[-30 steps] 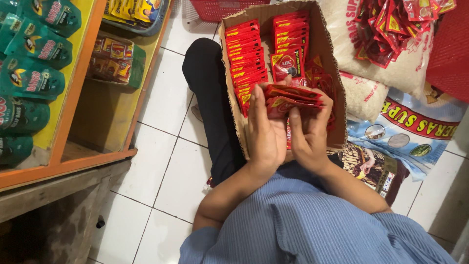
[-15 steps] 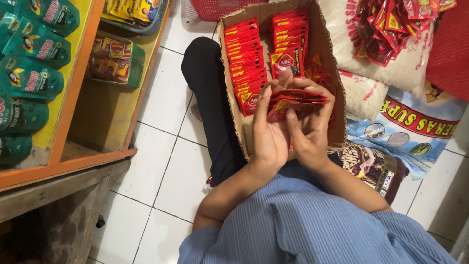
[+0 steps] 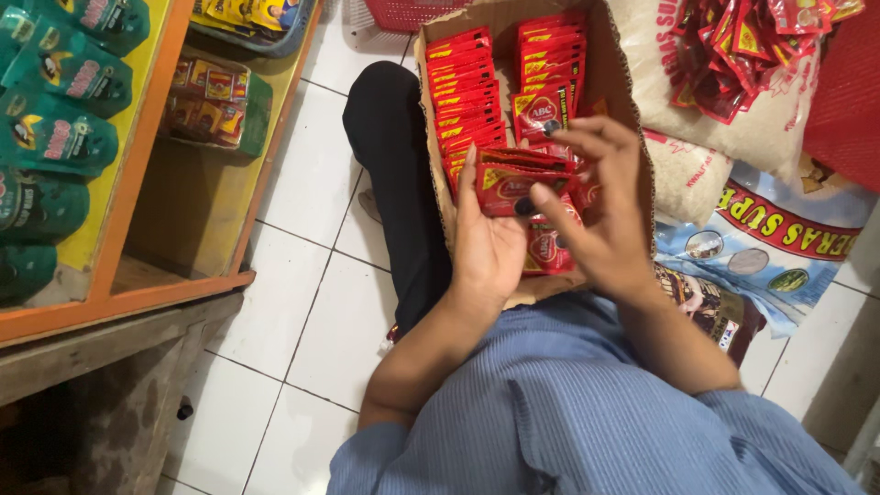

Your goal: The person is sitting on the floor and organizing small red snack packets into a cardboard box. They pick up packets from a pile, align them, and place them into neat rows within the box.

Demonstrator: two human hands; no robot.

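My left hand (image 3: 486,247) holds a small stack of red sachets (image 3: 513,179) upright over a cardboard box (image 3: 623,82) that rests on my lap. My right hand (image 3: 596,215) hovers just right of the stack with its fingers spread, the thumb touching the front sachet. Inside the box, two rows of red sachets (image 3: 463,87) stand on edge, and a few loose ones lie near the box's near end under my hands.
An orange-edged wooden shelf (image 3: 137,183) at left holds green pouches (image 3: 55,137) and packs in a green basket (image 3: 215,96). White sacks (image 3: 697,174) and a printed bag (image 3: 779,238) lie at right, with a hanging bunch of red sachets (image 3: 733,55) and a red basket (image 3: 403,11) beyond.
My right hand has come off the stack and opened its fingers; a second ago both hands clasped the sachets together. The stack now stands upright in my left hand.
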